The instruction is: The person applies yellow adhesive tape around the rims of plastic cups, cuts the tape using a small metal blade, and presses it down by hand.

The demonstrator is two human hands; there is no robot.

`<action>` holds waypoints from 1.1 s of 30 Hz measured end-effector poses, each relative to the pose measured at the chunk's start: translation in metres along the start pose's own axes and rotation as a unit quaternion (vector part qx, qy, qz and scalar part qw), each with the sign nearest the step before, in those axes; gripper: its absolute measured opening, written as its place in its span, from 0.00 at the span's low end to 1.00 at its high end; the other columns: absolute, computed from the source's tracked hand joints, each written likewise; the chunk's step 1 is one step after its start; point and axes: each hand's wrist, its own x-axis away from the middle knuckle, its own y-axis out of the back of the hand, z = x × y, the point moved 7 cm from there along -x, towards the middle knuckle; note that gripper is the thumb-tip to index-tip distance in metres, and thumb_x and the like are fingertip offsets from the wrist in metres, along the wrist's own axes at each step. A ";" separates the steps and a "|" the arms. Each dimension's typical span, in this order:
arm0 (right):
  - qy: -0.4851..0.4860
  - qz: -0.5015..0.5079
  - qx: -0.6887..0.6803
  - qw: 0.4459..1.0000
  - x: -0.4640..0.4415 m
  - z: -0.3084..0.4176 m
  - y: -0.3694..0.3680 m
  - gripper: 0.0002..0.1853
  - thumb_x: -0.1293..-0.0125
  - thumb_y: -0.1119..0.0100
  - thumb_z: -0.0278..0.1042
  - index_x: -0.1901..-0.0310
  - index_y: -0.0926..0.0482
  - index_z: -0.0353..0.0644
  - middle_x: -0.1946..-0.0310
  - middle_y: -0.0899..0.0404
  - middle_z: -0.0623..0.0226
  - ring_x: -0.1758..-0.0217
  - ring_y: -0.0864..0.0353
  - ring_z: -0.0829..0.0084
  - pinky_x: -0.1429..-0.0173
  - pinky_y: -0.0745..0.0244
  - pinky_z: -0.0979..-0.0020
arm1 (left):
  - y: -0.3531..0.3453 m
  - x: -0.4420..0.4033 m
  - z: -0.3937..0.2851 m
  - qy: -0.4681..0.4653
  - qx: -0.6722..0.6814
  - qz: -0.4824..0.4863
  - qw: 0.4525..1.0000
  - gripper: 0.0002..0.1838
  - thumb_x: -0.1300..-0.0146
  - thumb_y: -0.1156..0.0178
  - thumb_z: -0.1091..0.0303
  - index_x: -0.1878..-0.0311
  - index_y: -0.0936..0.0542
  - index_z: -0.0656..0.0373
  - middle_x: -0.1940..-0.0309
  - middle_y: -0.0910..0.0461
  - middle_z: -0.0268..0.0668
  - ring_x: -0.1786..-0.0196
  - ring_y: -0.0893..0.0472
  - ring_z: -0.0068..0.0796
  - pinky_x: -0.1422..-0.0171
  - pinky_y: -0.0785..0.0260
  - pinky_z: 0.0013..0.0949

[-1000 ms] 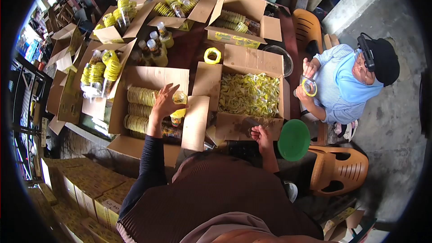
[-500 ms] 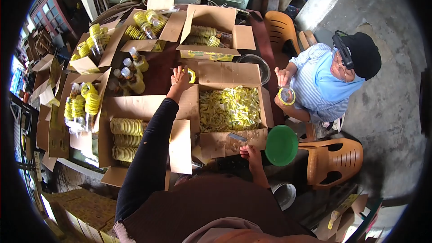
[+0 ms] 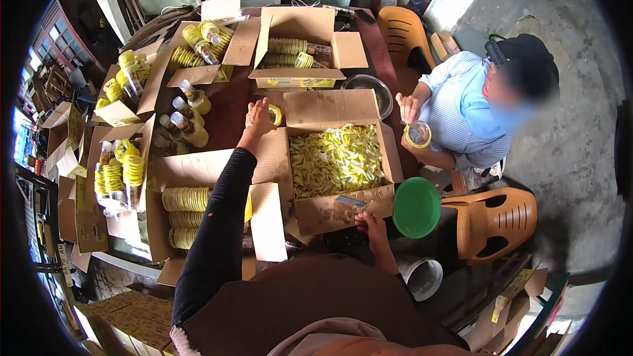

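Observation:
At the far side of the open carton, my left hand (image 3: 259,118) has its fingers against a yellow ring-shaped item (image 3: 275,115) and partly covers it. My right hand (image 3: 373,225) is closed at the near edge of the box, holding a small flat-bladed tool (image 3: 350,201). Many yellow strips or small packets (image 3: 336,158) fill the carton (image 3: 330,214) between my hands. Under my left forearm, another box holds rows of stacked yellow-rimmed cups (image 3: 184,199).
Several cartons (image 3: 300,82) of yellow-rimmed cups and bottles (image 3: 191,128) stand around. A green basin (image 3: 417,207), a metal bowl (image 3: 369,89) and orange chairs (image 3: 498,224) are at the right. A co-worker (image 3: 471,99) holds a clear yellow-rimmed cup (image 3: 417,134).
My left hand has gone from the cup box, where it was above a yellow-rimmed cup, across to the yellow ring. My right hand remains by the carton with the blade. The view has shifted.

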 end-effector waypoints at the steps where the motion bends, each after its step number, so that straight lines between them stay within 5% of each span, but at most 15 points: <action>1: 0.002 0.002 0.000 1.000 -0.001 0.001 -0.002 0.14 0.27 0.47 0.41 0.57 0.22 0.38 0.59 0.16 0.63 0.59 0.17 0.73 0.54 0.22 0.71 | 0.000 0.000 0.002 0.013 0.012 0.034 0.999 0.52 0.73 0.17 0.61 0.39 0.34 0.54 0.46 0.26 0.43 0.42 0.30 0.50 0.45 0.26 0.48; 7: 0.014 0.028 0.028 0.999 -0.006 0.008 -0.019 0.13 0.27 0.48 0.41 0.57 0.22 0.38 0.59 0.16 0.63 0.60 0.17 0.74 0.54 0.23 0.73 | 0.052 0.010 -0.006 -0.024 0.054 -0.042 0.997 0.39 0.60 0.26 0.53 0.44 0.29 0.61 0.52 0.23 0.46 0.48 0.27 0.53 0.44 0.30 0.46; 10: 0.023 0.043 0.048 0.998 -0.014 0.010 -0.026 0.13 0.27 0.48 0.41 0.57 0.22 0.38 0.59 0.16 0.62 0.61 0.17 0.75 0.56 0.23 0.74 | 0.116 0.031 -0.025 -0.107 0.084 -0.208 0.969 0.38 0.60 0.25 0.53 0.46 0.27 0.63 0.57 0.25 0.48 0.52 0.28 0.50 0.46 0.35 0.45; 11: 0.028 0.045 0.058 0.997 -0.017 0.010 -0.028 0.13 0.27 0.48 0.41 0.57 0.22 0.38 0.60 0.16 0.62 0.62 0.17 0.75 0.56 0.23 0.74 | 0.135 0.039 -0.033 -0.097 0.088 -0.217 0.967 0.37 0.62 0.28 0.63 0.45 0.28 0.65 0.55 0.25 0.47 0.48 0.27 0.46 0.43 0.38 0.43; 17: 0.084 0.060 0.084 0.991 -0.021 0.023 -0.034 0.12 0.28 0.46 0.38 0.56 0.23 0.36 0.63 0.16 0.64 0.64 0.20 0.80 0.60 0.25 0.78 | 0.222 0.117 -0.078 -0.130 0.274 -0.258 0.917 0.37 0.59 0.32 0.68 0.40 0.29 0.64 0.49 0.28 0.50 0.46 0.26 0.52 0.39 0.31 0.45; 22: 0.153 -0.004 0.161 0.975 -0.048 0.031 0.002 0.11 0.30 0.43 0.37 0.54 0.23 0.37 0.64 0.18 0.67 0.65 0.22 0.78 0.61 0.26 0.73 | 0.208 0.160 -0.099 -0.101 0.355 -0.181 0.912 0.37 0.59 0.35 0.71 0.38 0.27 0.60 0.54 0.23 0.44 0.49 0.22 0.44 0.40 0.29 0.40; 23: 0.208 -0.007 0.219 0.953 -0.049 0.042 0.004 0.11 0.31 0.41 0.36 0.54 0.23 0.37 0.64 0.19 0.66 0.64 0.21 0.75 0.60 0.26 0.70 | 0.201 0.168 -0.104 -0.115 0.373 -0.160 0.907 0.35 0.55 0.36 0.73 0.37 0.27 0.63 0.54 0.23 0.41 0.49 0.22 0.33 0.40 0.32 0.32; 25: 0.262 -0.008 0.276 0.925 -0.046 0.053 0.006 0.12 0.33 0.39 0.35 0.53 0.23 0.38 0.64 0.19 0.64 0.64 0.20 0.72 0.59 0.25 0.68 | 0.181 0.180 -0.107 -0.118 0.411 -0.137 0.893 0.34 0.52 0.34 0.72 0.37 0.28 0.63 0.51 0.23 0.40 0.47 0.23 0.28 0.39 0.32 0.32; 28: 0.350 -0.002 0.403 0.846 -0.039 0.065 -0.004 0.19 0.46 0.29 0.33 0.53 0.22 0.42 0.61 0.22 0.58 0.59 0.21 0.57 0.54 0.26 0.60 | 0.166 0.200 -0.119 -0.071 0.502 -0.086 0.857 0.36 0.51 0.32 0.73 0.36 0.30 0.63 0.48 0.23 0.38 0.45 0.23 0.26 0.37 0.32 0.32; 31: 0.401 0.018 0.483 0.778 -0.026 0.085 -0.020 0.24 0.52 0.24 0.36 0.53 0.22 0.45 0.56 0.26 0.59 0.51 0.25 0.56 0.48 0.29 0.56 | 0.153 0.214 -0.125 -0.030 0.537 -0.044 0.842 0.39 0.51 0.29 0.72 0.34 0.32 0.62 0.45 0.25 0.37 0.43 0.25 0.25 0.35 0.33 0.32; 33: 0.409 0.033 0.513 0.754 -0.034 0.087 -0.025 0.28 0.58 0.21 0.40 0.53 0.22 0.47 0.53 0.29 0.61 0.46 0.29 0.55 0.43 0.33 0.55 | 0.146 0.222 -0.135 -0.007 0.661 0.000 0.751 0.43 0.53 0.25 0.70 0.33 0.34 0.64 0.44 0.27 0.37 0.40 0.25 0.27 0.32 0.31 0.35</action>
